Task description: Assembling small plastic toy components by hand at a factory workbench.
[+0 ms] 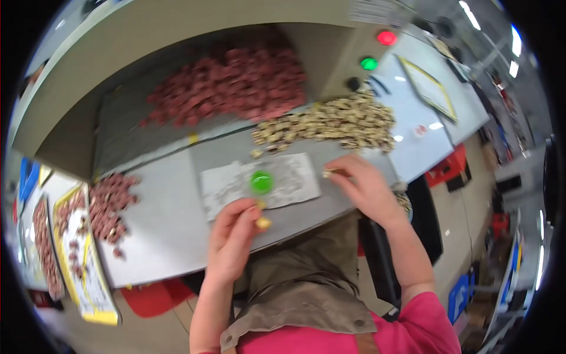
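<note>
Between right fingers (342,163) — small pale-yellow piece (327,173), blurred.

The pale piece (327,173) at the right hand's (364,184) fingertips is too small to identify. The yellow bit (263,223) at the left hand (232,241) is too blurred to tell whether it is gripped. Glare obscures the inside of the green round dish (261,182). The left forearm (209,312) runs off the lower edge; the beige hood (177,35) is cut off above.
</note>
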